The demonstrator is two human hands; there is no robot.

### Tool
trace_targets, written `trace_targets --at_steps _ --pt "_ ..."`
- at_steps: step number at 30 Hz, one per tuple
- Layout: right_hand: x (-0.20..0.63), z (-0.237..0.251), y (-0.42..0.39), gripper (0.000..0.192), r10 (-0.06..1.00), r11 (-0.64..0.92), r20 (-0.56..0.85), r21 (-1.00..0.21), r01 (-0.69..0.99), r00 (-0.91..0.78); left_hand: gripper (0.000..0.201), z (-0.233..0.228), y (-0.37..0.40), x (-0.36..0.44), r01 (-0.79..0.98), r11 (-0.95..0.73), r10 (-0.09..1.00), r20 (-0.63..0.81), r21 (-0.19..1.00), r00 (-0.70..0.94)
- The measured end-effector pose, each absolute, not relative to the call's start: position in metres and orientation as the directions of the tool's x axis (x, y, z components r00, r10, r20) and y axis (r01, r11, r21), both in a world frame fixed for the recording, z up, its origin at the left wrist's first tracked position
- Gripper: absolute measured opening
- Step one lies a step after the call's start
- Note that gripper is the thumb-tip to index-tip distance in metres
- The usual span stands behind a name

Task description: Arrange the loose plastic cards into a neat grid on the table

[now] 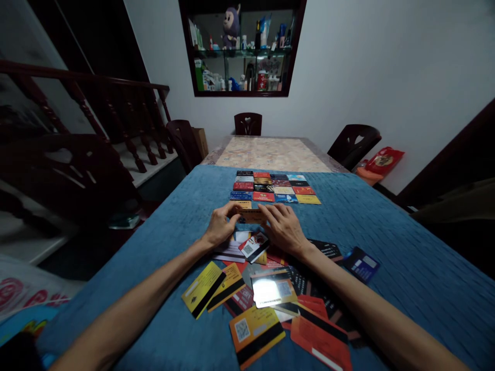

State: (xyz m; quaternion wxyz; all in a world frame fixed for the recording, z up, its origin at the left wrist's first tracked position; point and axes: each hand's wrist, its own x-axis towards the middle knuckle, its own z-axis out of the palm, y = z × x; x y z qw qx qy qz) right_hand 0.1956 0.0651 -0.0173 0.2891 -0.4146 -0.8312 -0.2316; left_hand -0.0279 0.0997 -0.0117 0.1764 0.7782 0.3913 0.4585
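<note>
Between my two hands a tan and orange plastic card (252,218) is held up on its long edge, tilted toward me. My left hand (222,225) pinches its left end between thumb and fingers. At its right end is my right hand (285,226), fingers bent over the edge. Just beyond, another yellow card (244,205) lies partly hidden behind the left fingers. Farther off, several cards lie in neat rows, among them a red card (263,197) and a yellow card (308,199). Below my hands spreads a loose, overlapping pile, with an orange card (257,334) near me.
A blue cloth (166,232) covers the near part of the table, with a patterned tabletop (270,149) beyond. One dark blue card (362,265) lies right of the pile. Dark chairs (353,146) stand around the table. A wall cabinet (240,51) holds bottles and a plush toy.
</note>
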Motion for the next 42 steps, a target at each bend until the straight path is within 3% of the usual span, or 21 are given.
trace_targets --at_steps 9,22,26,32,36,42 --pt "0.194 -0.011 0.074 0.052 0.637 0.527 0.628 0.068 0.847 -0.447 0.038 -0.014 0.104 -0.031 0.490 -0.679 0.718 0.634 0.546 0.288" --pt "0.181 -0.001 0.124 0.052 0.745 0.523 0.461 0.045 0.851 -0.482 0.029 -0.024 0.130 -0.043 0.584 -0.666 0.709 0.637 0.464 0.303" --pt "0.173 -0.001 0.136 0.052 0.802 0.500 0.388 -0.019 0.866 -0.455 0.028 -0.028 0.140 -0.046 0.622 -0.637 0.733 0.607 0.454 0.307" --pt "0.168 -0.012 0.146 0.043 0.871 0.451 0.315 -0.210 0.867 -0.377 0.027 -0.034 0.151 -0.048 0.666 -0.622 0.749 0.560 0.412 0.354" --pt "0.169 -0.023 0.152 0.035 0.880 0.444 0.304 -0.258 0.858 -0.364 0.026 -0.037 0.151 -0.048 0.695 -0.607 0.768 0.509 0.385 0.389" --pt "0.171 -0.038 0.161 0.043 0.894 0.424 0.298 -0.317 0.848 -0.336 0.023 -0.037 0.150 -0.047 0.721 -0.589 0.786 0.463 0.363 0.409"
